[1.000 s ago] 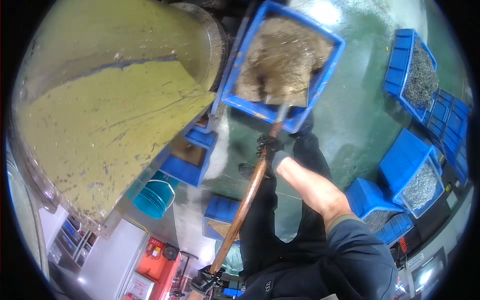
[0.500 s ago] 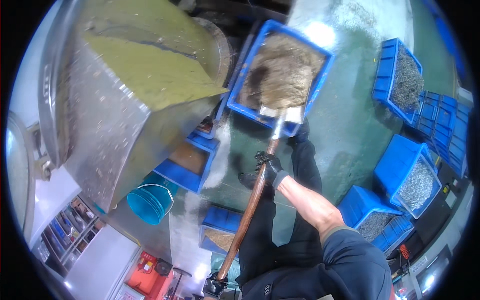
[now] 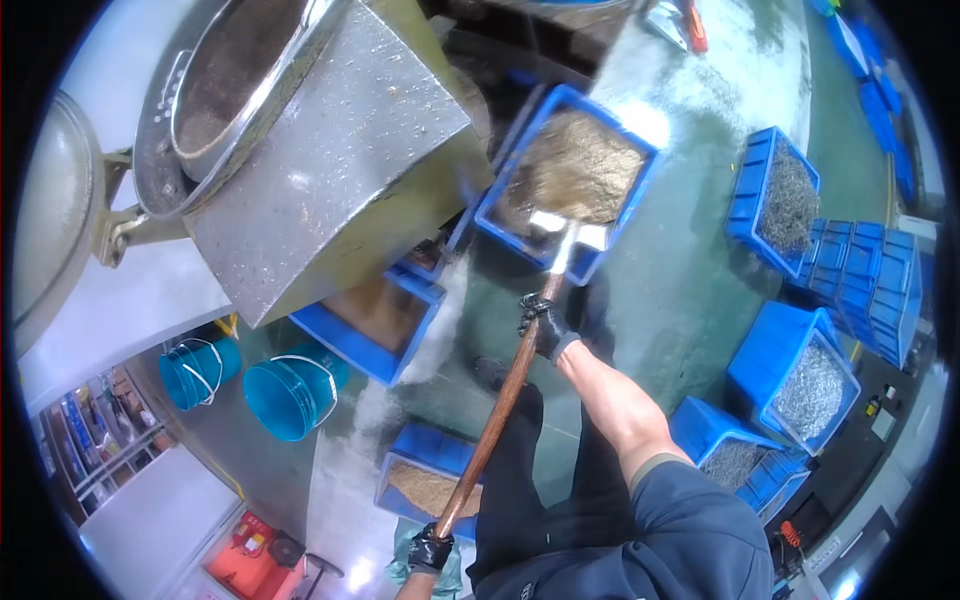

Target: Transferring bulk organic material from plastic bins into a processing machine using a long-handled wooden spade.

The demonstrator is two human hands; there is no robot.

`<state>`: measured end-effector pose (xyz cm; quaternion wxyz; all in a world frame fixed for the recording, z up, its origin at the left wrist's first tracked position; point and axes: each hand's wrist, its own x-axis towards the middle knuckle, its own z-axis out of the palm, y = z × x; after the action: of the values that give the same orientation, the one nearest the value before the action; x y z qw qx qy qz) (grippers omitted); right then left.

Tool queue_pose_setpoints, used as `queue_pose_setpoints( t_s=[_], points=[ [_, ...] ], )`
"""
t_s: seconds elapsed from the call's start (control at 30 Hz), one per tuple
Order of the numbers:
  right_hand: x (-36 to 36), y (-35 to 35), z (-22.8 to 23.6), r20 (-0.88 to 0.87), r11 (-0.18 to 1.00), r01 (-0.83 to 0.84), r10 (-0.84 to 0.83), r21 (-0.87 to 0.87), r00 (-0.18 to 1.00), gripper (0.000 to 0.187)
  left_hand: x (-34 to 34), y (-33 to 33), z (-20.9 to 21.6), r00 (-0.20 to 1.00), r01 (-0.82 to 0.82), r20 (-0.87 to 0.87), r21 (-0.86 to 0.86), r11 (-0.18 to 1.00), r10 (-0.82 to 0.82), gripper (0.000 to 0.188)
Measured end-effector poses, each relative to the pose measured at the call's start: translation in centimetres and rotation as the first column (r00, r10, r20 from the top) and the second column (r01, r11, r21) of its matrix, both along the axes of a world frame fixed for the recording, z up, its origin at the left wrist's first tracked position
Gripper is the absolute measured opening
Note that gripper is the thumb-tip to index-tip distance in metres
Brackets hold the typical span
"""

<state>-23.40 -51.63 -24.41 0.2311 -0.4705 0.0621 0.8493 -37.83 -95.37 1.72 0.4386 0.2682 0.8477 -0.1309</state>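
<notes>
A shovel (image 3: 500, 410) with a long brown wooden handle slants up from lower left to far middle. My right hand (image 3: 545, 326), in a black glove, is wrapped round the handle near the metal socket. My left hand (image 3: 430, 550), also gloved in black, grips the handle's near end. The shovel's blade rests inside a blue bin (image 3: 490, 217) with tan, grainy material (image 3: 590, 165) in it. That material covers most of the blade; only its pale back edge shows.
A large metal machine with a slanted hopper (image 3: 330, 180) stands on the left. Two teal buckets (image 3: 290, 398) and a blue bin (image 3: 370, 360) sit below it. Another bin (image 3: 425, 450) with tan grains is near my legs. Blue bins of metal bits (image 3: 775, 190) stand at right.
My view has shifted, bringing more of the machine and a second bucket into sight. Both hands keep hold of the shovel, and its blade remains in the bin.
</notes>
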Motion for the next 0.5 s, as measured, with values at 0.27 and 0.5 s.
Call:
queue_pose_setpoints(
  t_s=[0.27, 0.5],
  points=[
    [0.9, 0.9, -3.7, -0.077, 0.999, 0.029, -0.026, 0.041, 0.997, 0.007, 2.0, -0.9, -5.9, 1.000, 0.008, -0.020, -0.018, 1.000, -0.008, 0.023],
    [1.7, 1.9, -4.9, -0.025, 0.997, 0.016, -0.014, 0.074, 1.000, 0.012, 3.9, -2.5, -10.0, 0.999, -0.025, -0.022, 0.181, 0.983, 0.029, 0.020]
  ],
)
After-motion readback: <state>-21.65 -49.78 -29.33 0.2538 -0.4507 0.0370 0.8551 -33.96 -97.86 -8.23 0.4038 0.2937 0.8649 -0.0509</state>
